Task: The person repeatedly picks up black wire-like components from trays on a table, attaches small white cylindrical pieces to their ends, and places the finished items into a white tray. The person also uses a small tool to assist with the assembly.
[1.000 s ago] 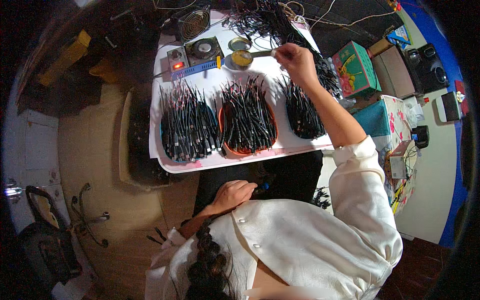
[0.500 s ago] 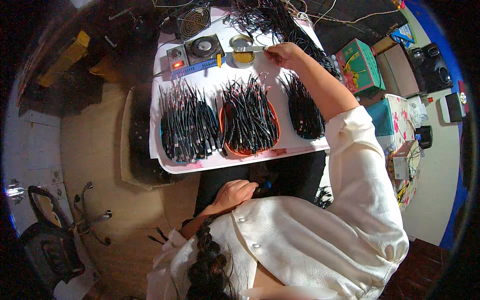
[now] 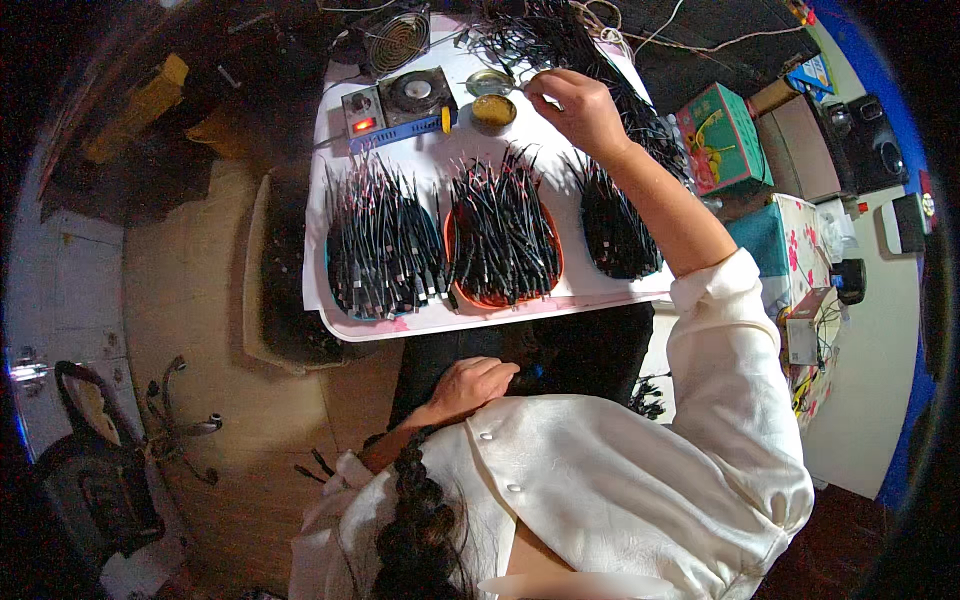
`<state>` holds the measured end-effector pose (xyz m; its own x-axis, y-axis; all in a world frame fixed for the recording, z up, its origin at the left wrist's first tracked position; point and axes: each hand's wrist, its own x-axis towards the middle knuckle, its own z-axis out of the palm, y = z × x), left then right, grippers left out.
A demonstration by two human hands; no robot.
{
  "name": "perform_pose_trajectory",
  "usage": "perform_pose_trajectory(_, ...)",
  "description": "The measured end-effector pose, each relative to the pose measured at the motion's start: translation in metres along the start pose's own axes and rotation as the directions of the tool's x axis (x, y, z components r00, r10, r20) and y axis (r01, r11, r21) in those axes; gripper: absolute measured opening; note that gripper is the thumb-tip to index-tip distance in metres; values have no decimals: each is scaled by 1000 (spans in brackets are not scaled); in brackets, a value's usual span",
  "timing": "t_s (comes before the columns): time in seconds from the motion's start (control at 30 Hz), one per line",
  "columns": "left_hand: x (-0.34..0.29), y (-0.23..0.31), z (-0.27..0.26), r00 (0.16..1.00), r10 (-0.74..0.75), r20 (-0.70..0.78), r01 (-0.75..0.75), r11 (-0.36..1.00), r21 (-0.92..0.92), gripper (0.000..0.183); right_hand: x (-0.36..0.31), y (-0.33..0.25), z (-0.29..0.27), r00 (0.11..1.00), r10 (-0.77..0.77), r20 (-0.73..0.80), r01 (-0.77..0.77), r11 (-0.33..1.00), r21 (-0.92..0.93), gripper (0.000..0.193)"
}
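Note:
My right hand reaches across the white table, its thumb and fingers pinched together. Between them is a thin metal tool, mostly hidden now; its exact kind does not show. Just left of the fingers stands an open round tin of yellowish-brown paste, with a shallow metal lid behind it. In my lap, my left hand lies with curled fingers, palm side hidden. A small blue thing shows beyond its fingertips; whether they touch is unclear.
A blue device with a lit red switch stands left of the tin, a round-grilled fan behind. Bundled black cables fill a blue container, an orange basket and a right-hand pile. More cables lie at the back.
My right hand has drawn the metal tool back from above the tin, and the tool now looks shorter. The tin's paste is in plain view. My left hand stays in my lap.

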<state>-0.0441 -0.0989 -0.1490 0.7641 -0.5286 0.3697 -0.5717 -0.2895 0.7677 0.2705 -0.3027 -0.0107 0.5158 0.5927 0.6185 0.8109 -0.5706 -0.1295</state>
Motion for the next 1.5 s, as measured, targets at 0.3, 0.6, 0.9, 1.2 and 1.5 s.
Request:
perform_pose_trajectory(0.3, -2, 2, -2, 1000, -3, 1, 3, 999, 45, 20, -43, 17, -16, 988, -91, 122, 109, 982, -151, 10)
perform_pose_trajectory(0.6, 0, 3, -1, 999, -39, 13, 39, 999, 34, 20, -51, 22, -9, 935, -178, 307, 242, 953, -183, 13)
perform_pose_trajectory(0.9, 2, 4, 0, 999, -33, 9, 33, 999, 32, 19, -52, 17, -23, 912, -105, 397, 209, 951, -228, 12)
perform_pose_trajectory(1.2, 2, 4, -1, 1000, -25, 18, 24, 998, 66, 17, -62, 24, -33, 922, -112, 370, 217, 942, -257, 17)
perform_pose_trajectory(1.5, 1, 4, 0, 999, -34, 16, 32, 995, 94, 18, -57, 28, -47, 893, -164, 420, 317, 891, -326, 14)
